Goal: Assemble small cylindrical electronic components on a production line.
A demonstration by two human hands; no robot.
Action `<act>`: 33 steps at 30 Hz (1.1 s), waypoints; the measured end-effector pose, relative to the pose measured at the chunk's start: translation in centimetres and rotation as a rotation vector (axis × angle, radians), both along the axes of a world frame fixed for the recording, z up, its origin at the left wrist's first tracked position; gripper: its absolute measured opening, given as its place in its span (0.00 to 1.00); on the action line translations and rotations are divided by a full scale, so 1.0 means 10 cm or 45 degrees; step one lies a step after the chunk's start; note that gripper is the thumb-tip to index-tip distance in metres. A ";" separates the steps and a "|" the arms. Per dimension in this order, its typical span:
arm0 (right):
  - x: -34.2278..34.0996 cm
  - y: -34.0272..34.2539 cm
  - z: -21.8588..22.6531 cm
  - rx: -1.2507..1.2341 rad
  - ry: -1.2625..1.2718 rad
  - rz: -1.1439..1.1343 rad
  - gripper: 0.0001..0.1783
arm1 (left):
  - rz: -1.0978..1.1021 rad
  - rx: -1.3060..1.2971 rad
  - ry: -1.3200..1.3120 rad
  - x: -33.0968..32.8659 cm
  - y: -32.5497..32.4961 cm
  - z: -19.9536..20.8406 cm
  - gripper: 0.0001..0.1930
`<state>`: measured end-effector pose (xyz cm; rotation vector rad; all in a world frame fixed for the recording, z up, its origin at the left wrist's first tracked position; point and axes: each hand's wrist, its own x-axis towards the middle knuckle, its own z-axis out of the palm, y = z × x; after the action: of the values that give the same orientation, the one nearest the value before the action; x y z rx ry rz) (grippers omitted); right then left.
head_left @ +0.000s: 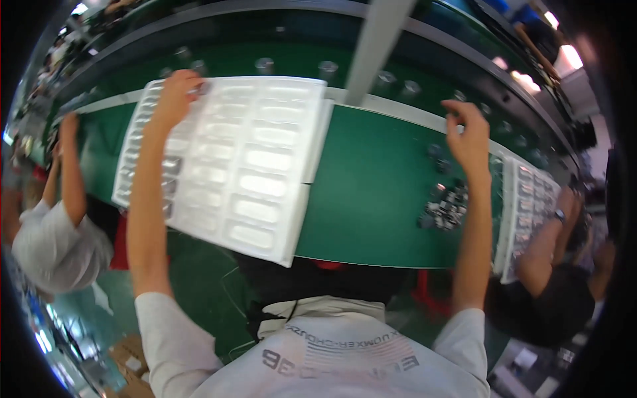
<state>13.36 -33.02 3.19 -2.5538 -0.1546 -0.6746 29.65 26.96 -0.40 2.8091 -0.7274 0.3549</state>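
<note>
My left hand [178,99] reaches over the far edge of a white plastic tray [298,205] with rows of oblong pockets. Its fingers are closed together, and a small shiny thing shows at the fingertips, too blurred to name. Dark parts sit in some pockets at the tray's left; the right-hand pockets hold nothing visible. My right hand [470,129] is raised near the far right edge of the green table, its fingers curled inward. A small pale glint shows by the fingers, its kind unclear. Nearer me, beside my right forearm, lies a pile of small dark and silvery parts [448,209].
Beyond the table's edge runs a green conveyor belt [298,73] carrying several small clear or metallic cylinders [328,69]. A grey post [378,50] rises at the far edge. Another filled tray [527,199] stands at the right. Co-workers sit on both sides.
</note>
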 end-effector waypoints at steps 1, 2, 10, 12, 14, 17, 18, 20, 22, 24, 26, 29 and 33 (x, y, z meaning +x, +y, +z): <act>-0.17 -0.08 -0.03 -0.078 0.089 0.020 0.20 | -0.001 -0.006 0.023 0.00 -0.05 0.06 0.22; -0.35 -0.13 -0.08 -0.144 0.177 0.046 0.25 | 0.004 -0.002 0.042 -0.03 -0.11 0.12 0.22; -0.66 0.09 -0.13 0.097 0.353 0.030 0.27 | -0.101 -0.432 -0.227 -0.57 -0.81 0.51 0.17; -0.79 0.19 -0.12 0.399 0.436 -0.014 0.25 | -0.123 -0.622 -0.263 -1.09 -1.28 0.64 0.19; -0.91 0.27 -0.22 1.190 0.413 0.247 0.19 | -0.153 -0.849 -0.077 -1.80 -1.80 0.72 0.21; -1.05 0.51 -0.20 1.468 0.366 0.305 0.14 | -0.287 -1.138 0.385 -2.63 -2.52 0.62 0.25; -1.08 0.56 -0.23 1.683 0.325 0.328 0.12 | -0.165 -1.212 0.574 -2.83 -2.77 0.58 0.24; -1.15 0.65 -0.33 1.756 0.382 0.257 0.12 | -0.084 -1.140 0.592 -3.04 -3.11 0.23 0.25; -1.17 0.71 -0.38 1.806 0.419 0.185 0.12 | -0.065 -1.076 0.436 -3.06 -3.32 -0.11 0.22; -1.23 0.77 -0.36 1.543 0.400 0.181 0.14 | -0.081 -1.099 0.337 -2.99 -3.37 -0.25 0.21; -1.32 0.79 -0.32 1.473 0.398 0.181 0.18 | -0.101 -1.116 0.234 -2.98 -3.41 -0.30 0.20; -1.50 0.89 -0.20 1.390 0.343 0.057 0.21 | -0.098 -1.133 0.223 -2.94 -3.42 -0.33 0.20; -1.63 0.80 -0.33 1.159 0.178 0.213 0.22 | -0.081 -1.205 0.372 -2.91 -3.40 -0.28 0.19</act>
<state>-2.96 -24.98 -0.15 -1.6778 -0.0026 -0.3690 0.59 -7.05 -3.23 1.8789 -0.4151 0.1905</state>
